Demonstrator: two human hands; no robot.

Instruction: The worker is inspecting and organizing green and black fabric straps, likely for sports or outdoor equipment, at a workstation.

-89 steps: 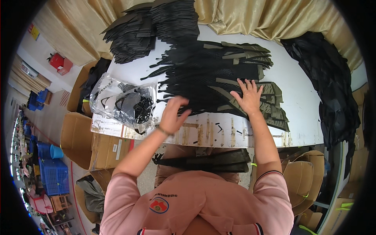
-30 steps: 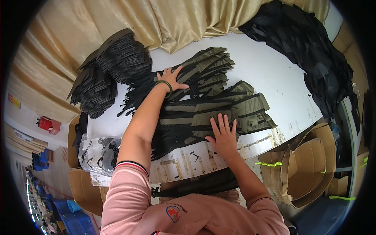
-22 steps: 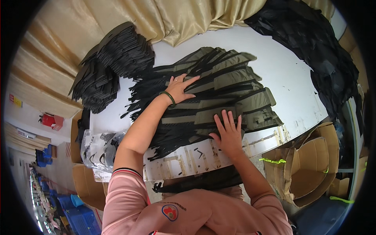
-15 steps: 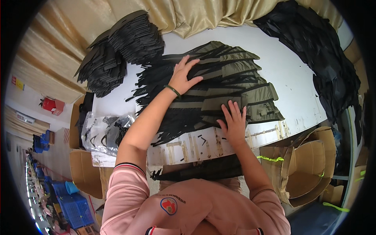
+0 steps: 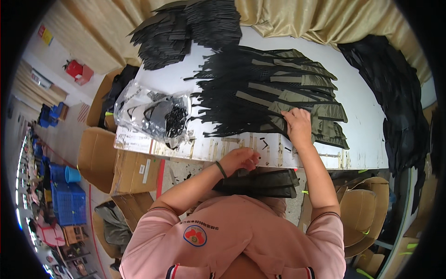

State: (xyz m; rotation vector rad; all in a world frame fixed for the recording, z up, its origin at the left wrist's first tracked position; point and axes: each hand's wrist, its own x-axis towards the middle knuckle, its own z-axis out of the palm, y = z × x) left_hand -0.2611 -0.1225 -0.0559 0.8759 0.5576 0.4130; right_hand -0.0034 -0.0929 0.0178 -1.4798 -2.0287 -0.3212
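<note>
Right hand: flat, fingers spread, pressing olive fabric pieces on bench.
Left hand: curled at bench's six-o'clock edge; grip unclear.

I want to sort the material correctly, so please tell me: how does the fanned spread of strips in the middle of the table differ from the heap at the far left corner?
The spread of strips mixes black and olive pieces; the far heap looks all black. The spread lies fanned flat under the right hand; the heap is bunched and untouched. Both rest on the white table.
</note>
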